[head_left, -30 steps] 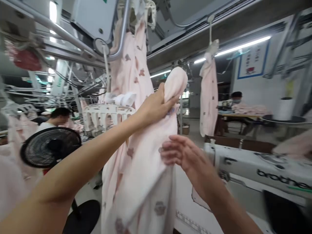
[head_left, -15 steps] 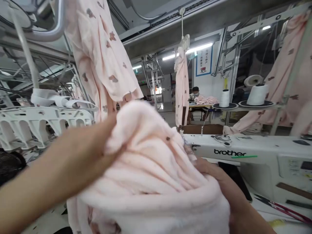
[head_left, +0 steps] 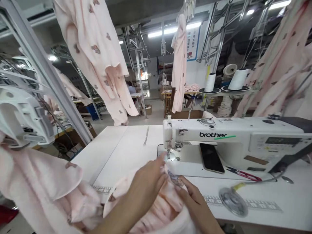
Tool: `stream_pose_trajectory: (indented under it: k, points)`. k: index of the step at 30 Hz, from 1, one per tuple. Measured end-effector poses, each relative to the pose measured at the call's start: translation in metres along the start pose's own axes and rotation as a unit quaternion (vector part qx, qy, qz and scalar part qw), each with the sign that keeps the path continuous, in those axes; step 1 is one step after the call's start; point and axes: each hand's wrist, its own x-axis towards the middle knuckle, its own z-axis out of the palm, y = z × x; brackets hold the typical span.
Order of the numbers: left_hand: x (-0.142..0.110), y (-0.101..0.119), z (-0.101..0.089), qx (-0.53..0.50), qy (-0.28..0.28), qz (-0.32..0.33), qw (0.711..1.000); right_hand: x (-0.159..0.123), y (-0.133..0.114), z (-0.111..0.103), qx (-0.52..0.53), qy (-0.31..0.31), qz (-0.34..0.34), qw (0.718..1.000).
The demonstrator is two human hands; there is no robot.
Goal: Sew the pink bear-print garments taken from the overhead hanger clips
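Observation:
A pale pink garment with brown motifs (head_left: 168, 198) is bunched up in front of me, its upper edge close to the sewing machine's needle area. My left hand (head_left: 152, 177) grips that edge, the fingertips near the presser foot (head_left: 168, 156). On the other side, my right hand (head_left: 191, 193) pinches the cloth beside a small bluish-grey printed patch (head_left: 175, 178). The white brother sewing machine (head_left: 229, 136) stands just beyond both hands. Lower folds of the garment hang out of sight below.
On the white table (head_left: 122, 146) lie a black phone (head_left: 211, 158), red-handled thread snips (head_left: 246, 174) and a clear round object (head_left: 233, 201). Thread cones (head_left: 210, 83) stand behind the machine. Pink garments hang at left (head_left: 97, 58) and right (head_left: 273, 71). A white hanger clamp (head_left: 26, 113) is at far left.
Both hands have brought the garment down from in front of my face to the table by the needle. The view has tilted down, showing the tabletop and phone.

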Motion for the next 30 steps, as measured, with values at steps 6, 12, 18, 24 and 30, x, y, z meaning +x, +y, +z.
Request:
stream_pose_trajectory:
  k: [6,12,18,24,30]
  points:
    - [-0.012,-0.014,0.053,-0.176,-0.019,-0.094,0.980,-0.031,0.041,0.000,0.004,0.113,0.079,0.990]
    - [-0.032,-0.007,0.048,-0.268,-0.026,-0.092,0.959,-0.043,0.032,-0.021,-0.139,0.032,0.010,0.990]
    - [-0.031,0.000,0.053,-0.223,-0.011,-0.038,0.974,-0.009,-0.008,-0.022,-0.251,-0.039,-0.066,0.965]
    - [-0.030,0.000,0.049,-0.229,-0.059,-0.083,0.968,-0.006,-0.013,-0.013,-0.226,-0.058,0.039,0.972]
    - [-0.035,-0.006,0.047,-0.149,-0.055,0.033,0.987,0.006,-0.002,-0.023,-0.051,-0.126,0.154,0.979]
